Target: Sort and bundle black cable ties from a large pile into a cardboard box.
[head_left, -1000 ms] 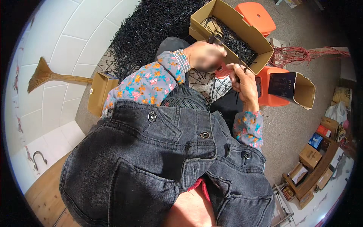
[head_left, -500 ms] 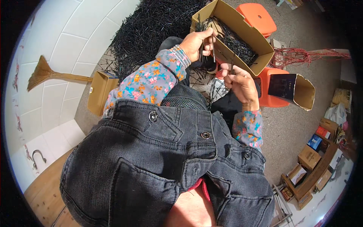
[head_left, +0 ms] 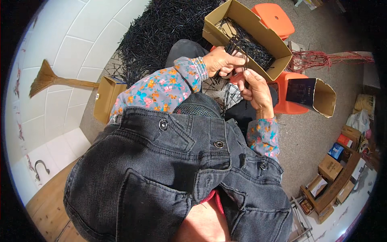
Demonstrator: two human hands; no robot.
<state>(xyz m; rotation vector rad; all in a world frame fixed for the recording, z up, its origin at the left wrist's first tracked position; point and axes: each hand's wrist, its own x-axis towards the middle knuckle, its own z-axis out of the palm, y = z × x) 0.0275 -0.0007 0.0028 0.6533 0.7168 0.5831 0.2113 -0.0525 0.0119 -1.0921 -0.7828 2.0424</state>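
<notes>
My left hand (head_left: 219,60) is closed around a bunch of thin black strips (head_left: 238,42), which fan out past its fingers toward the open cardboard box (head_left: 264,30). Close beside it, on the right, my right hand (head_left: 257,89) pinches at a thin black strip between thumb and fingers. The fingertips of both hands nearly meet; exactly where they touch is hard to make out. More black strips (head_left: 258,50) lie loose inside the box, just beyond my hands. Farther left, a large heap of similar black strips (head_left: 161,30) covers the floor.
An orange stool (head_left: 275,19) stands behind the box, and more orange plastic (head_left: 288,105) shows on its near side, by a dark open carton (head_left: 301,92). Red wires (head_left: 314,61) trail right. At left are a broom (head_left: 45,80) and a small cardboard box (head_left: 105,103).
My left hand has moved right and down with its bunch, tilting it toward the right. My right hand has shifted slightly, and the two hands have come together.
</notes>
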